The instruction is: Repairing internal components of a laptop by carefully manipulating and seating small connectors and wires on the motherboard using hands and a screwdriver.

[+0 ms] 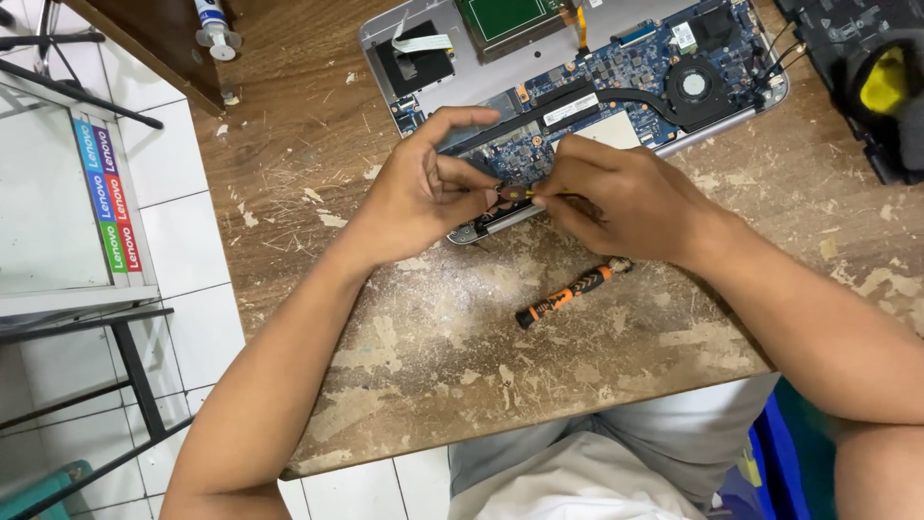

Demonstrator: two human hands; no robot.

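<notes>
Small screwdriver point(515, 194) lying crosswise, tip leftward, pinched by right hand point(616, 197) fingers; left hand point(423, 197) fingers curled at its tip, over opened laptop point(577, 87) on wooden counter point(433, 318).

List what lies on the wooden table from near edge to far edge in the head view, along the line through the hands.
Orange-and-black screwdriver → left hand and right hand, meeting at the laptop's near edge → opened laptop with its circuit board and black fan exposed.
</notes>
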